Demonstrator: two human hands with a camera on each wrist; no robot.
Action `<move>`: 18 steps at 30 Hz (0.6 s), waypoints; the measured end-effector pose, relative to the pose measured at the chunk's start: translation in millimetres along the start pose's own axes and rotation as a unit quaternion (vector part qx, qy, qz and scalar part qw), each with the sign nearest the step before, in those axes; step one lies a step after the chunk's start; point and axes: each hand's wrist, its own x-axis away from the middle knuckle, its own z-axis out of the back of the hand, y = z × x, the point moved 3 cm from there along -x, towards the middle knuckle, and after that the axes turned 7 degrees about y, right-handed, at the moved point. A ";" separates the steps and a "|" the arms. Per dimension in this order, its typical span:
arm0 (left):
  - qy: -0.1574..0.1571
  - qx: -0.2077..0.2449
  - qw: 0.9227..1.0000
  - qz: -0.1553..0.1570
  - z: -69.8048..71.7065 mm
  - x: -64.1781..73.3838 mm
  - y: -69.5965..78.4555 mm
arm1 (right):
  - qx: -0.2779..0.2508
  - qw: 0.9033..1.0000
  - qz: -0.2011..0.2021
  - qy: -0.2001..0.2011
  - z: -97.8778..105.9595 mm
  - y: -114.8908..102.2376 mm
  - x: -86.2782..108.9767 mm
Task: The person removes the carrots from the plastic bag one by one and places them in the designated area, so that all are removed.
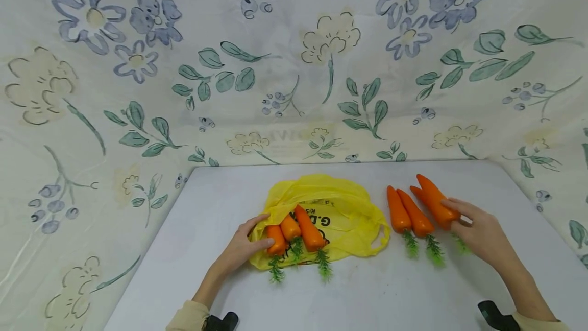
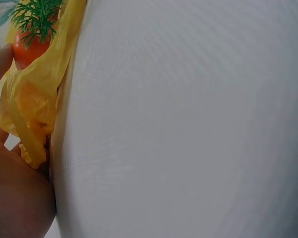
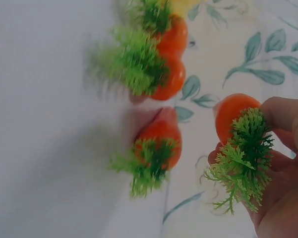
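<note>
My left hand [image 1: 245, 244] grips the left edge of a yellow plastic bag [image 1: 358, 239], its fingers behind the film. The thumb rests against an orange toy carrot [image 1: 277, 240] at the bag's mouth. Two more carrots lie beside that one on the bag, a short carrot [image 1: 290, 228] and a longer carrot [image 1: 309, 229], green tops toward me. On the right, my right hand [image 1: 480, 231] holds another carrot [image 3: 233, 116] by its thick end, raised off the table in the right wrist view. A further carrot [image 3: 161, 141] lies below it, mostly hidden in the head view.
Left of the right hand, two carrots lie side by side, an outer carrot [image 1: 398, 211] and an inner carrot [image 1: 415, 216]. Everything sits on a white table [image 1: 367, 300]. A flower-patterned cloth [image 1: 285, 116] rises behind its back edge and along both sides.
</note>
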 end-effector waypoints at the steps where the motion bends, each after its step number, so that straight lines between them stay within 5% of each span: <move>1: 0.000 -0.002 1.000 0.000 -0.2 -0.4 0.1 | 0.003 1.000 0.001 0.001 1.8 3.5 -0.1; 18: 0.001 0.003 1.000 0.007 -0.1 -1.6 -1.4 | 0.053 0.996 -0.062 -0.027 14.2 63.8 2.6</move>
